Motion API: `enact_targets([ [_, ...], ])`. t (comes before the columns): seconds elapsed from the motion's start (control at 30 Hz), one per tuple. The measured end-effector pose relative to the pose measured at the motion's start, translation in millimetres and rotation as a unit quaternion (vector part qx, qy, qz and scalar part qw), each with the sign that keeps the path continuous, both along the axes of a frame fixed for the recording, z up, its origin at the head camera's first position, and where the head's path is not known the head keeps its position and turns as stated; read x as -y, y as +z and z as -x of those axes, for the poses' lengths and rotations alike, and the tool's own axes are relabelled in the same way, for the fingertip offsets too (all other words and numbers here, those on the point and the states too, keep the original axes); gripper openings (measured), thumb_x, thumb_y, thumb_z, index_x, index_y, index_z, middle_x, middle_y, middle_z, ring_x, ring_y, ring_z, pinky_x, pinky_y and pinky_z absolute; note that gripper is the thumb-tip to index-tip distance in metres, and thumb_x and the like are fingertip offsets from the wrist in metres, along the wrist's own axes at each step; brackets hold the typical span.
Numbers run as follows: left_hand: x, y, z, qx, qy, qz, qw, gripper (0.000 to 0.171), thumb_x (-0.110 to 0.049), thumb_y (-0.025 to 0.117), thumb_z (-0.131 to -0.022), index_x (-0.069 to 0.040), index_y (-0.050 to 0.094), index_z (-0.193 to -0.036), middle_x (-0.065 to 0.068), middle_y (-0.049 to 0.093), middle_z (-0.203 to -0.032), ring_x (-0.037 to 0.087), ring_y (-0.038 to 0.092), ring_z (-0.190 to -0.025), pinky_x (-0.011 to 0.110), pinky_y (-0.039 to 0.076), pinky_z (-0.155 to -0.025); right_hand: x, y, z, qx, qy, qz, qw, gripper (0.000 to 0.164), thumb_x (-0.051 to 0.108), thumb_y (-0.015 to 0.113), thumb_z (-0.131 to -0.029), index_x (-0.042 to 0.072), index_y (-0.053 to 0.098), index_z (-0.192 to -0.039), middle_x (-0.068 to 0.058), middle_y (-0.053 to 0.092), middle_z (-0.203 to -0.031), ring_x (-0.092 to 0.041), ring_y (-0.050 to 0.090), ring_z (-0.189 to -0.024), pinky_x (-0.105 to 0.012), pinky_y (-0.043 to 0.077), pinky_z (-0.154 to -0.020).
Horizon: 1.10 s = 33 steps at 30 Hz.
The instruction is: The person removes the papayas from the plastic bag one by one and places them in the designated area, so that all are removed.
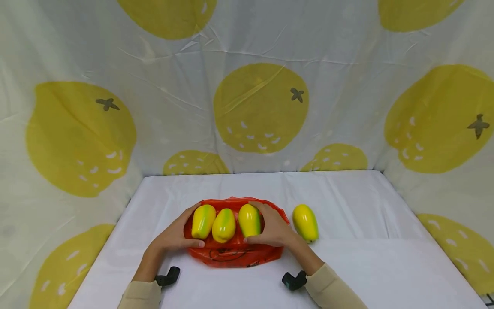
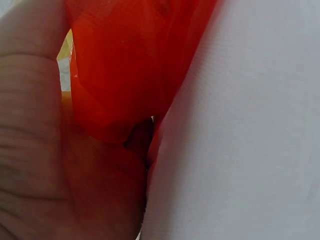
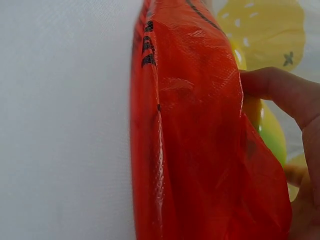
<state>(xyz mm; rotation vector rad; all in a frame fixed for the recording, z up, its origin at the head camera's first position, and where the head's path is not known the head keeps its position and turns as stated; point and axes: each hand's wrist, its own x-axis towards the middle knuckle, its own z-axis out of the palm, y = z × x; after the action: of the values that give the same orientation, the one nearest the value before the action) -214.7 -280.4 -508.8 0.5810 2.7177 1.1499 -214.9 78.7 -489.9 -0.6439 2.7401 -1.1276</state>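
Note:
Three glossy yellow-green mangoes lie side by side in the mouth of a red plastic bag point(image 1: 231, 257): a left mango point(image 1: 203, 221), a middle mango point(image 1: 224, 225) and a right mango point(image 1: 249, 220). My left hand point(image 1: 175, 234) grips the bag's left side, thumb along the near rim and fingers at the far rim. In the left wrist view, red plastic point(image 2: 125, 65) sits within the curve of that hand. Around the right mango curve the thumb and fingers of my right hand point(image 1: 272, 225); its thumb crosses the bag's rim in the right wrist view.
Another mango point(image 1: 305, 223) lies on the white tablecloth point(image 1: 366, 266), just right of the bag. A lemon-print curtain point(image 1: 339, 103) rises behind the table and along both sides. Black wrist mounts point(image 1: 168, 277) stick out at the cuffs.

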Motion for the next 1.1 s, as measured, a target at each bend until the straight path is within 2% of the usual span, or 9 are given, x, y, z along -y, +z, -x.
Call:
enact_targets([
  [0.27,6.8,3.9,1.0,-0.008,0.004,-0.003,1.0000,0.121,-0.048,0.090,-0.070,-0.019,0.021,-0.165,0.011,0.040,-0.159,0.034,0.045,-0.139,0.065,0.039,-0.114,-6.2,3.9,1.3,-0.006,0.005,0.035,0.999,0.102,0.056,0.087,-0.068,0.032,0.040,-0.156,0.009,0.050,-0.150,-0.015,0.051,-0.128,-0.046,0.052,-0.104],
  [0.47,6.8,2.2,-0.1,0.002,0.004,-0.010,0.9999,0.119,-0.048,0.089,-0.071,-0.020,0.021,-0.164,0.010,0.039,-0.159,0.034,0.044,-0.140,0.064,0.041,-0.114,-15.1,7.7,1.4,-0.011,-0.003,0.034,0.999,0.099,0.055,0.088,-0.067,0.036,0.043,-0.153,0.010,0.053,-0.147,-0.014,0.054,-0.124,-0.045,0.052,-0.104],
  [0.83,-0.5,-6.5,3.0,-0.010,-0.004,-0.008,0.9999,0.115,-0.049,0.087,-0.074,-0.019,0.022,-0.164,0.011,0.042,-0.157,0.033,0.047,-0.137,0.065,0.040,-0.114,-40.2,16.5,-6.9,0.003,-0.047,0.036,0.998,0.101,0.052,0.091,-0.064,0.041,0.043,-0.152,0.010,0.057,-0.140,-0.015,0.056,-0.117,-0.041,0.059,-0.092],
  [1.1,2.4,-2.9,2.6,-0.003,-0.001,-0.010,0.9999,0.118,-0.050,0.088,-0.073,-0.019,0.021,-0.164,0.009,0.041,-0.158,0.032,0.046,-0.138,0.063,0.040,-0.116,-50.2,21.5,-8.8,0.010,-0.063,0.057,0.996,0.099,0.047,0.092,-0.065,0.042,0.044,-0.151,0.010,0.058,-0.136,-0.018,0.058,-0.115,-0.037,0.060,-0.087],
])
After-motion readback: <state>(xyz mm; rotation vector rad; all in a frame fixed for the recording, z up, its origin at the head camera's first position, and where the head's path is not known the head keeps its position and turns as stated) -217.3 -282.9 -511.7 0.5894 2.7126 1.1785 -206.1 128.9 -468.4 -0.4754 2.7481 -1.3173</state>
